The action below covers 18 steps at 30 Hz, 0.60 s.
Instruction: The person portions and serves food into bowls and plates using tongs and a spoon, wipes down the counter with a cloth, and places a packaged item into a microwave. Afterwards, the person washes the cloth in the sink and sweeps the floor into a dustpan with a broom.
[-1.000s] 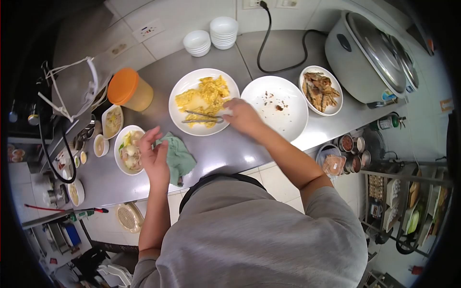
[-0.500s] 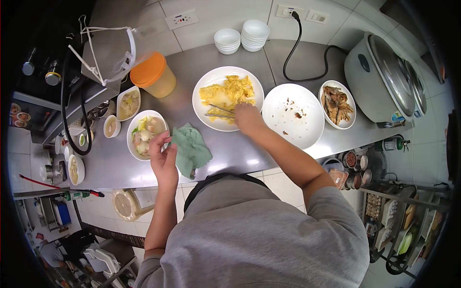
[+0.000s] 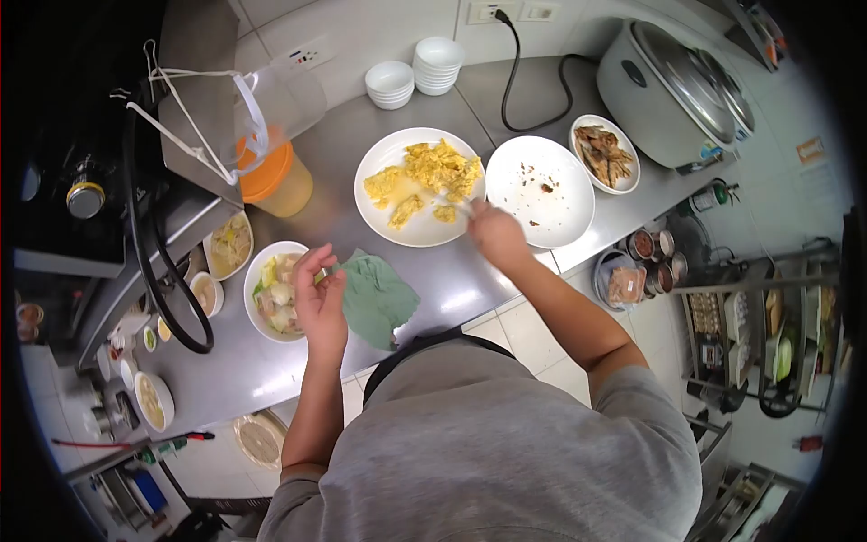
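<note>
Hovering, head view: your right hand [image 3: 498, 237] is at the right rim of the white plate [image 3: 388, 149], fingers curled; cannot tell if they grip anything. Scrambled egg [image 3: 432, 165] lies on that plate. Your left hand [image 3: 321, 298], loosely open, hangs beside the soup bowl [image 3: 253, 312], near the green cloth [image 3: 379, 298].

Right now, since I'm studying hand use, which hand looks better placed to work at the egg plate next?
Probably the right hand: it's at the right edge of the egg plate; the left hand is farther off, near the green cloth.
</note>
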Each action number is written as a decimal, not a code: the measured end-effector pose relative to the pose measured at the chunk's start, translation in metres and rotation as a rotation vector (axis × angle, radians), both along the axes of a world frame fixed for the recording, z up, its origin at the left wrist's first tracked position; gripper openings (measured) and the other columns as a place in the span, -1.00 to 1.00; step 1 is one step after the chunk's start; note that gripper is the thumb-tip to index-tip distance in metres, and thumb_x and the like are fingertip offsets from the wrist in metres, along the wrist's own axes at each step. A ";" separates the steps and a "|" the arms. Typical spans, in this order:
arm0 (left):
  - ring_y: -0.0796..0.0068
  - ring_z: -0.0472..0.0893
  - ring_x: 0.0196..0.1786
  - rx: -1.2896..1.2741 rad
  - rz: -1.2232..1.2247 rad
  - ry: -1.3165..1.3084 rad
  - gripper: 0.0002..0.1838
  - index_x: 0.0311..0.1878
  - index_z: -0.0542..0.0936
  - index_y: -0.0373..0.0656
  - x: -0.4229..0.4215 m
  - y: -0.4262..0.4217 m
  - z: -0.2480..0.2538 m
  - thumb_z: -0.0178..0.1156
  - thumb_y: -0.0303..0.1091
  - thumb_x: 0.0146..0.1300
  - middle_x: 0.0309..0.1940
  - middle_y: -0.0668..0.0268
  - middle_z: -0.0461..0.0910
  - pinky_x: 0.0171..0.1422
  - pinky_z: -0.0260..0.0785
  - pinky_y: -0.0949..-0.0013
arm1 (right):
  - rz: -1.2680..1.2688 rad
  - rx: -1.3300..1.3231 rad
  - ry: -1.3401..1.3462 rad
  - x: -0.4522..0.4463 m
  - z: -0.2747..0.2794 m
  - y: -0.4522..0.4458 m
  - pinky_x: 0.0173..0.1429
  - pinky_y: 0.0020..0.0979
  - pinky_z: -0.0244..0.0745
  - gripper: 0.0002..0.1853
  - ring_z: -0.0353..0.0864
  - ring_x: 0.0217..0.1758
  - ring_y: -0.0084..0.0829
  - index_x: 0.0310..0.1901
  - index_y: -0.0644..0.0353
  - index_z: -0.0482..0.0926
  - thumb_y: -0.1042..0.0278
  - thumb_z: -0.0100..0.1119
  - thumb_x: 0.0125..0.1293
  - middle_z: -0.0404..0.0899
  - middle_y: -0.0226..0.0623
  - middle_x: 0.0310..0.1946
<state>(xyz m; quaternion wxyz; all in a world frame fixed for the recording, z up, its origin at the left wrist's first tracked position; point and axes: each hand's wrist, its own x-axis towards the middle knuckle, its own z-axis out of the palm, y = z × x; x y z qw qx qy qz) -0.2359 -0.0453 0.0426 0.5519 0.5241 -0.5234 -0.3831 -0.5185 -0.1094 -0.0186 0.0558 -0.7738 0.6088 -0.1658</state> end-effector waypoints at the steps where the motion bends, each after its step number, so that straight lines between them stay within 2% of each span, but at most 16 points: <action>1: 0.55 0.39 0.03 0.004 -0.021 0.003 -0.64 0.09 0.43 -0.21 0.003 -0.003 0.000 0.08 -0.59 0.20 0.10 0.27 0.33 0.02 0.32 0.49 | 0.074 -0.023 0.023 0.010 -0.004 0.004 -0.34 -0.16 0.48 -0.88 0.56 -0.43 -0.12 -0.30 0.25 0.33 0.45 0.00 0.14 0.51 -0.11 -0.49; 3: 0.55 0.40 0.03 0.004 -0.067 -0.013 -0.64 0.09 0.44 -0.22 0.011 -0.009 -0.002 0.08 -0.59 0.19 0.10 0.27 0.33 0.02 0.32 0.49 | 0.228 -0.058 0.068 0.029 -0.019 0.011 -0.37 -0.18 0.50 -0.87 0.59 -0.41 -0.15 -0.28 0.25 0.34 0.48 -0.02 0.12 0.52 -0.10 -0.45; 6: 0.54 0.40 0.03 -0.013 -0.122 -0.004 -0.64 0.08 0.44 -0.22 0.022 -0.015 -0.002 0.09 -0.59 0.19 0.09 0.26 0.33 0.02 0.32 0.49 | 0.040 0.022 0.222 0.040 -0.027 0.007 -0.35 -0.16 0.50 -0.87 0.59 -0.40 -0.15 -0.28 0.24 0.33 0.50 -0.01 0.10 0.52 -0.12 -0.43; 12: 0.53 0.41 0.02 -0.051 -0.113 -0.026 -0.65 0.08 0.44 -0.22 0.061 -0.012 -0.006 0.07 -0.59 0.20 0.06 0.26 0.36 0.04 0.32 0.48 | -0.328 0.062 -0.123 0.024 -0.010 0.011 -0.31 -0.11 0.48 -0.82 0.57 -0.39 -0.01 -0.17 0.30 0.36 0.41 0.00 0.24 0.54 0.01 -0.46; 15: 0.51 0.42 0.03 -0.039 -0.071 -0.007 -0.64 0.10 0.41 -0.26 0.078 -0.009 -0.001 0.04 -0.60 0.19 0.00 0.26 0.43 0.13 0.28 0.45 | -0.382 -0.086 -0.430 0.027 -0.009 0.026 -0.28 -0.09 0.47 -0.76 0.56 -0.40 0.06 -0.12 0.30 0.39 0.33 0.03 0.27 0.55 0.09 -0.46; 18: 0.48 0.42 0.04 -0.039 -0.038 0.031 -0.63 0.11 0.40 -0.29 0.088 -0.006 0.012 0.02 -0.61 0.19 0.02 0.23 0.45 0.17 0.27 0.43 | -0.762 -0.121 -0.324 0.005 -0.008 0.040 -0.29 -0.08 0.46 -0.78 0.57 -0.42 0.05 -0.15 0.28 0.41 0.34 0.06 0.23 0.57 0.06 -0.49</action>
